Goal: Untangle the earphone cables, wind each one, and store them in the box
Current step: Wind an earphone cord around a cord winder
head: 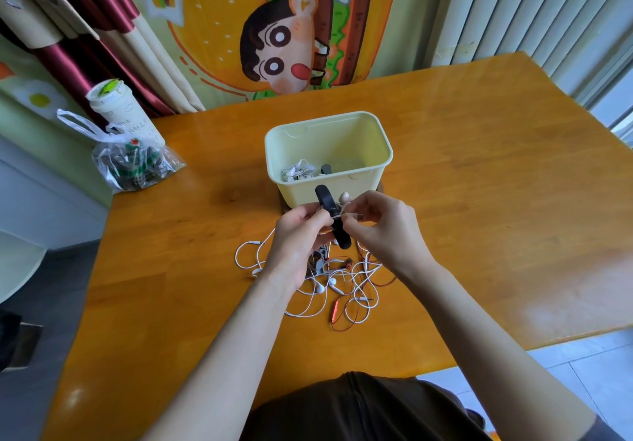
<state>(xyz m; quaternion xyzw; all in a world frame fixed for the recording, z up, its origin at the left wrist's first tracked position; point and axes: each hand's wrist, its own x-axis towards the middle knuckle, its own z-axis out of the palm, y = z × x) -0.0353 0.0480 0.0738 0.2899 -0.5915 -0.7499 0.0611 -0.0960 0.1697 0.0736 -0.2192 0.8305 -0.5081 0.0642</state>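
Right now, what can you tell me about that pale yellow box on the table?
The box is pale yellow, looks like smooth plastic, rectangular with rounded corners and a thickened rim, open-topped, no lid in view. It stands upright near the middle of the wooden table. Inside, toward its left, lie a wound white earphone bundle and a black strap; the floor to their right looks bare. A dark edge shows under its base.

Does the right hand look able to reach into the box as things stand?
Probably yes: the box stands open-topped just beyond the right hand, with nothing between. But it and the left hand grip the earphone bundle and its black strap.
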